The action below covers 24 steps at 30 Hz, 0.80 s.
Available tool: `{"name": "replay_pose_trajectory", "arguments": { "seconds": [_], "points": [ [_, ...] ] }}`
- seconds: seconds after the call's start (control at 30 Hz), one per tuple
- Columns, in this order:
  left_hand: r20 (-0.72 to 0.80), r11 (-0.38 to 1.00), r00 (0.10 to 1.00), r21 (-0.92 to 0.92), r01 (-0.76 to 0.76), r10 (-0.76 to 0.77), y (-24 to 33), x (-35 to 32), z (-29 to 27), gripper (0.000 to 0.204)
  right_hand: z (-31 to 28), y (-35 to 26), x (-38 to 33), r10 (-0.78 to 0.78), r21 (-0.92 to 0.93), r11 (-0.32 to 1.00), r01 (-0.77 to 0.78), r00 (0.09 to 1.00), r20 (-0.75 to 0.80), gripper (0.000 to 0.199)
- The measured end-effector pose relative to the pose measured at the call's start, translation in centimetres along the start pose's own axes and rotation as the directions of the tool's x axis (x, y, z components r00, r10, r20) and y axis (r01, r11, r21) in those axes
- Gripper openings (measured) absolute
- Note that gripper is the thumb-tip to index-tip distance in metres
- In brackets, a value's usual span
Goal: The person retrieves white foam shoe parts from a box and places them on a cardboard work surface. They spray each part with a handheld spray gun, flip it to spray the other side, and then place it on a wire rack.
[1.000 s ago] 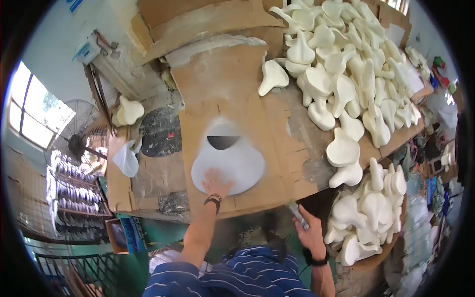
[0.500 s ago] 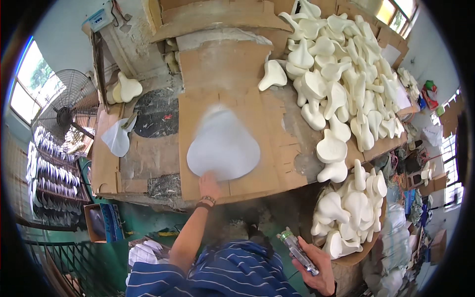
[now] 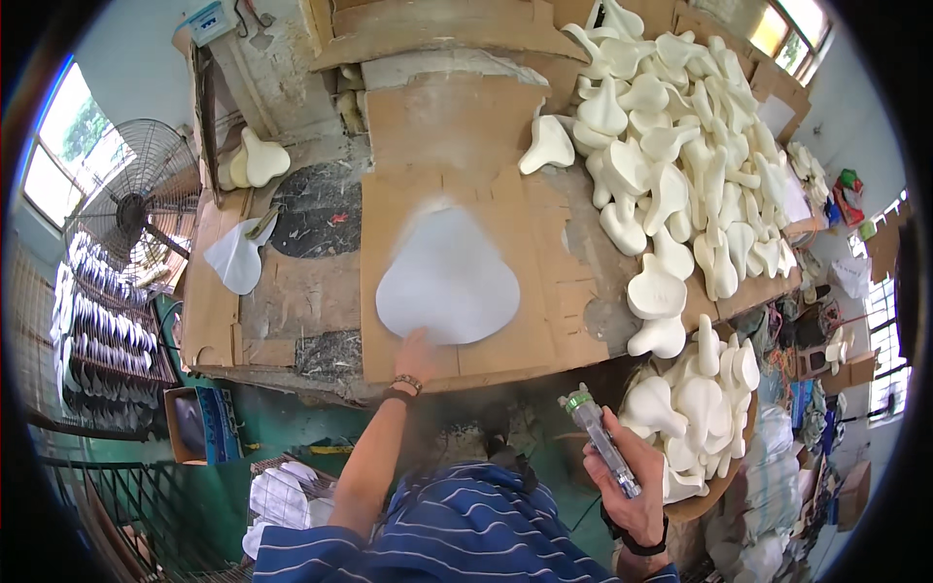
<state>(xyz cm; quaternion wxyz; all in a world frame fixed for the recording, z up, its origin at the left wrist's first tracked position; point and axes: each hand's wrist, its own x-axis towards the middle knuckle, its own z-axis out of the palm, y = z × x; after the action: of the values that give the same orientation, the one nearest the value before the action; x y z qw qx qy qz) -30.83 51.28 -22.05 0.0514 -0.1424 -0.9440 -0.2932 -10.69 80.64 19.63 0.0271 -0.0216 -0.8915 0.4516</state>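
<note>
On the cardboard-topped bench lies a flat pale grey saddle cover (image 3: pixel 449 277), broad at the near side and narrowing away from me. The fingers of my left hand (image 3: pixel 414 358) are closed together at its near left edge, slightly blurred by haze. My right hand (image 3: pixel 630 471) grips a spray gun (image 3: pixel 604 449) with a metallic body and a green top, held in front of the bench, low and to the right. Whitish haze hangs around the cover's narrow far tip and below the bench edge.
Cream foam saddle pads (image 3: pixel 671 146) pile up at the bench's right; more fill a box (image 3: pixel 695 500) below. Another cover (image 3: pixel 234 257) lies at left, near a few pads (image 3: pixel 260 160). A fan (image 3: pixel 131 214) and loaded racks (image 3: pixel 107 330) stand far left.
My right hand has lifted the spray gun a little, nearer the bench and more upright. The left hand stays at the cover's edge, and the view has shifted slightly.
</note>
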Motion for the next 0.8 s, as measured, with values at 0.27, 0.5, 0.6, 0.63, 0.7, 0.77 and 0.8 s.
{"name": "replay_pose_trajectory", "arguments": {
  "seconds": [0.27,0.5,0.6,0.63,0.7,0.77,0.8],
  "points": [
    [0.047,0.999,0.999,0.04,-0.019,0.017,1.3,0.2,-0.3,0.025,0.3,0.3,0.4,-0.006,-0.002,1.0,0.006,1.0,-0.001,0.061],
    [0.022,0.994,1.0,-0.11,0.021,-0.019,1.2,0.3,-1.7,0.03,0.1,-0.3,0.8,-0.048,-0.034,0.998,0.048,0.999,-0.003,0.061],
    [-0.039,0.974,0.998,-0.223,0.041,-0.05,-0.2,0.3,-1.0,0.034,0.5,-0.1,1.0,0.005,0.017,1.0,-0.004,1.0,-0.027,0.06],
    [-0.044,0.972,0.997,-0.231,0.049,-0.061,-0.2,0.0,-0.9,0.034,0.5,0.1,0.9,0.016,0.024,1.0,-0.015,1.0,-0.023,0.06],
    [-0.058,0.968,0.995,-0.244,0.064,-0.081,-0.2,-0.3,-1.1,0.036,0.6,0.6,0.9,0.032,0.039,0.999,-0.032,0.999,-0.018,0.06],
    [-0.09,0.968,0.986,-0.22,0.12,-0.143,-0.8,0.8,-1.6,0.034,1.0,1.2,1.0,0.038,0.053,0.998,-0.037,0.999,-0.014,0.06],
    [-0.107,0.966,0.979,-0.208,0.15,-0.175,-1.0,1.6,-1.8,0.033,1.3,1.5,1.2,0.041,0.06,0.997,-0.041,0.999,-0.01,0.06]
  ]
}}
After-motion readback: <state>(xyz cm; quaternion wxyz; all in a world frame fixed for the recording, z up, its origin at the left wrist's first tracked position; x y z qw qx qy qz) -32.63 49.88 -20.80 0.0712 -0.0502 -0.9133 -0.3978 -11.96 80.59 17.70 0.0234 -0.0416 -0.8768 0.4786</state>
